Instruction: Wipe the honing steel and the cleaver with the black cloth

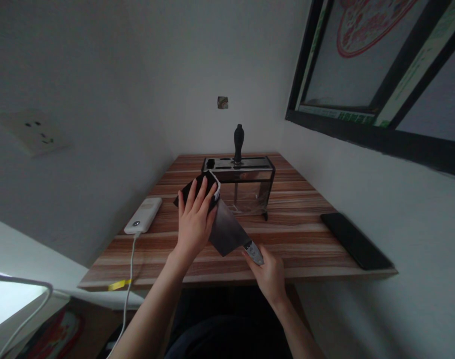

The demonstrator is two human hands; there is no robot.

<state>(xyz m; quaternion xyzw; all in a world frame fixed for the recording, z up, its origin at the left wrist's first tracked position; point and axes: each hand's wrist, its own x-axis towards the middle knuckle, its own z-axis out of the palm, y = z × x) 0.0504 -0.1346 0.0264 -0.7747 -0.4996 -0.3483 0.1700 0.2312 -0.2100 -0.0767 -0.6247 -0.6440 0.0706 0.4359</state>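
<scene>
My right hand grips the handle of a broad cleaver, its blade slanting up and to the left over the wooden table. My left hand presses a dark cloth with a white edge against the far end of the blade, fingers wrapped over it. Just behind stands a metal knife block with one black-handled tool upright in a slot.
A white power bank with a cable running off the front edge lies at the table's left. A black flat phone-like slab lies at the right. White walls close in on both sides; a dark-framed window is upper right.
</scene>
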